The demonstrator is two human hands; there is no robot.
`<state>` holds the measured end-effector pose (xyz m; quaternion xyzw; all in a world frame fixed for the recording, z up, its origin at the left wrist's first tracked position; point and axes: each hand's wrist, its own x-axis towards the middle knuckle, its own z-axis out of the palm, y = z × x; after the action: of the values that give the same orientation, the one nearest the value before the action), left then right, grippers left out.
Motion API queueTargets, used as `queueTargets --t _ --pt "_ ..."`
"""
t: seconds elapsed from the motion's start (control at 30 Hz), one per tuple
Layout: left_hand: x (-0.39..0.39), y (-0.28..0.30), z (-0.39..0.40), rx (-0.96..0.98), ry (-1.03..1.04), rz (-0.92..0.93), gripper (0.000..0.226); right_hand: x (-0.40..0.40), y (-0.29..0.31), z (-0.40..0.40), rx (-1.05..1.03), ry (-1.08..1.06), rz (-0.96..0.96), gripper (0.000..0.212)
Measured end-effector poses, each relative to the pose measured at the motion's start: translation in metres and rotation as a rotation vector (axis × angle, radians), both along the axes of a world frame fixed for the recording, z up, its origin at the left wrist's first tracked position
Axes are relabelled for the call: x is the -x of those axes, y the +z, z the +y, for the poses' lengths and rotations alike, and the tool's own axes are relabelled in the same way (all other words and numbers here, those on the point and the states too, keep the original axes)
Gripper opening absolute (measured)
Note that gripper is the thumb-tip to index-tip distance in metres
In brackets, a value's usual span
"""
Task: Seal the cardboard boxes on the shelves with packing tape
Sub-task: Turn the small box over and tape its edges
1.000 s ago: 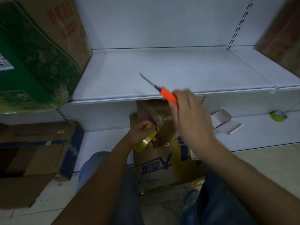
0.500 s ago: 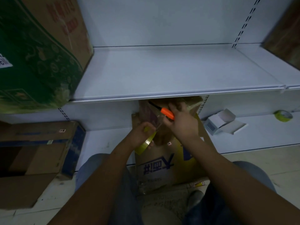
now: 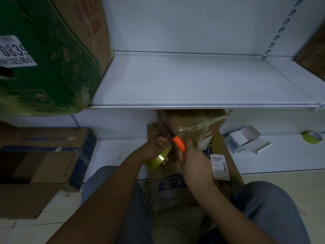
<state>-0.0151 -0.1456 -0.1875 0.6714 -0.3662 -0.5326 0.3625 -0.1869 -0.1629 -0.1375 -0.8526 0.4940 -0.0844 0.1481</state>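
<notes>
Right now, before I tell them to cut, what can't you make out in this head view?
- Tool tip: the dark blade beyond the orange handle blurs into the shadowed box.
- Tape strand: whether one runs from the tape roll to the box is too dim to tell.
- Right hand: seen from behind, its fingers are hidden.
- Box top: cut off by the shelf edge.
- Shipping label: text too small.

orange handle (image 3: 179,144) on the cutter, yellowish clear tape roll (image 3: 157,158), brown box (image 3: 191,125) with blue lettering lower down; at 10 o'clock a green leaf-patterned carton (image 3: 52,59); white shelf (image 3: 193,81).
</notes>
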Motion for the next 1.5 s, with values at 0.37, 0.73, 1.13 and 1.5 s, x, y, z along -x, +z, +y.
queueTargets --t 0.37,0.73,1.13,1.5 --pt "0.008 0.010 0.000 0.067 0.104 0.008 0.020 -0.013 -0.033 -0.025 -0.178 -0.149 0.163 0.032" --pt "0.012 0.017 0.002 0.011 0.206 0.043 0.022 -0.010 -0.029 -0.019 -0.177 -0.112 0.234 0.032" --pt "0.007 0.030 0.017 0.046 0.412 0.054 0.019 0.053 -0.067 -0.025 -0.410 0.030 -0.066 0.035" --pt "0.041 0.066 0.057 0.341 0.662 0.075 0.023 0.019 0.096 -0.026 0.346 0.490 -0.384 0.033"
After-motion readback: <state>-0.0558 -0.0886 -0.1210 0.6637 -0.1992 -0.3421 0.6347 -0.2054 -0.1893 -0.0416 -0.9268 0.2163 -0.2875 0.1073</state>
